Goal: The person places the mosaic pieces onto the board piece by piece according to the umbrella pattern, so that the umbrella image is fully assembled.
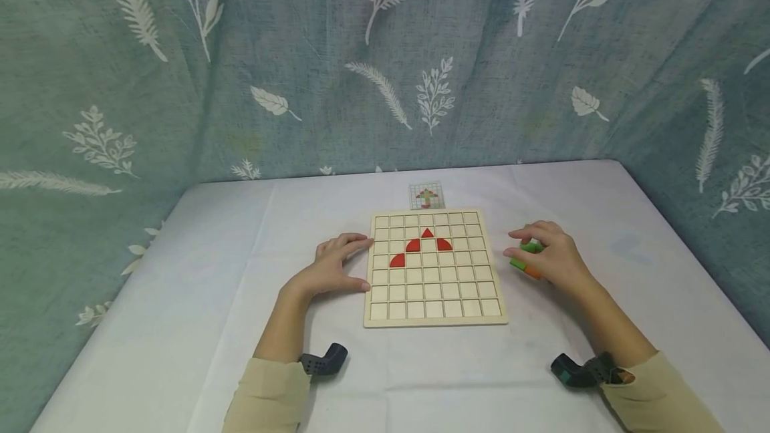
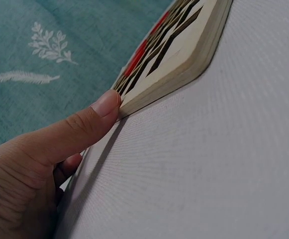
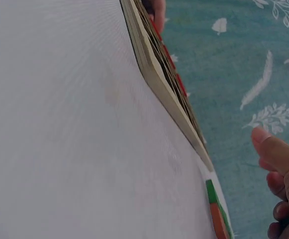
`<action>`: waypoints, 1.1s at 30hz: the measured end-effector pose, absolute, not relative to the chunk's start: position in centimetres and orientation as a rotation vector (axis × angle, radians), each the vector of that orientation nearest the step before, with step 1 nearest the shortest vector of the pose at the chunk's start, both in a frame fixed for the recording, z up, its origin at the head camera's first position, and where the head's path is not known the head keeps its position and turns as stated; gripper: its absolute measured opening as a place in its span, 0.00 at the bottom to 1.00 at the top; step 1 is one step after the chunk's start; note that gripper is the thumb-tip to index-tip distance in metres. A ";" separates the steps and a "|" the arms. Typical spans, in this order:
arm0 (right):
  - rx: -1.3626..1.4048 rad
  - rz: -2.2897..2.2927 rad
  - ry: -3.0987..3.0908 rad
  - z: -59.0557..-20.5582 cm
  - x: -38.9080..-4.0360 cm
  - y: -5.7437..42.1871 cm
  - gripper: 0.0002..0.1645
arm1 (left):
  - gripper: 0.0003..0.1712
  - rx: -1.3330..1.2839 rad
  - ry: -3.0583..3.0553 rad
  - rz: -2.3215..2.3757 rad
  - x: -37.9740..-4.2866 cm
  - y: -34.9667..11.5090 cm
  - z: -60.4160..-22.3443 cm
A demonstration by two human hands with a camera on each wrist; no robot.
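A light wooden grid board (image 1: 415, 293) lies flat on the table, with several red pieces (image 1: 398, 260) set in its upper cells: quarter-rounds and one triangle. My left hand (image 1: 327, 269) rests along the board's left edge, thumb and index finger spread apart. In the left wrist view the thumb (image 2: 97, 112) touches the rim near a corner. Right of the board, my right hand (image 1: 550, 256) hovers over green pieces (image 1: 517, 264) and an orange piece (image 1: 533, 272), which it partly covers. Between its thumb and forefinger is a gap, and no held piece shows.
A small pattern card (image 1: 426, 196) lies just behind the board, showing a red, green and orange figure on a grid. White cloth (image 1: 240, 339) covers the table. A leaf-print curtain (image 1: 313, 85) hangs along the back and sides. Dark devices (image 1: 325, 361) are worn at both wrists.
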State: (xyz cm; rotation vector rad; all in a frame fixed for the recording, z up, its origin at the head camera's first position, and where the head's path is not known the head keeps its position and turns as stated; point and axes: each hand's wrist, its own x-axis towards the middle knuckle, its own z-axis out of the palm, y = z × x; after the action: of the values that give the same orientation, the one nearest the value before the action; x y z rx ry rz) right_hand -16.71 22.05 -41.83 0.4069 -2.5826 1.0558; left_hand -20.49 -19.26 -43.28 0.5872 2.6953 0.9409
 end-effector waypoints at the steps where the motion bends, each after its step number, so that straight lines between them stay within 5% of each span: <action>1: 0.393 1.058 -2.600 -41.8 -16.5 22.3 0.19 | 0.52 0.593 2.697 0.940 -20.5 -19.3 -43.3; 33: 0.374 0.998 -2.777 -43.4 -13.2 28.3 0.15 | 0.52 0.552 2.719 0.933 -20.4 -19.2 -43.4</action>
State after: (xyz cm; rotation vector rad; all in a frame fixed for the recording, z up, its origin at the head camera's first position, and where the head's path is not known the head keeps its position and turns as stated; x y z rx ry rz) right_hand -13.18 28.32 -43.36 0.3742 -2.7766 0.9982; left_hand -20.41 -19.22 -43.37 0.5516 2.7192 0.9327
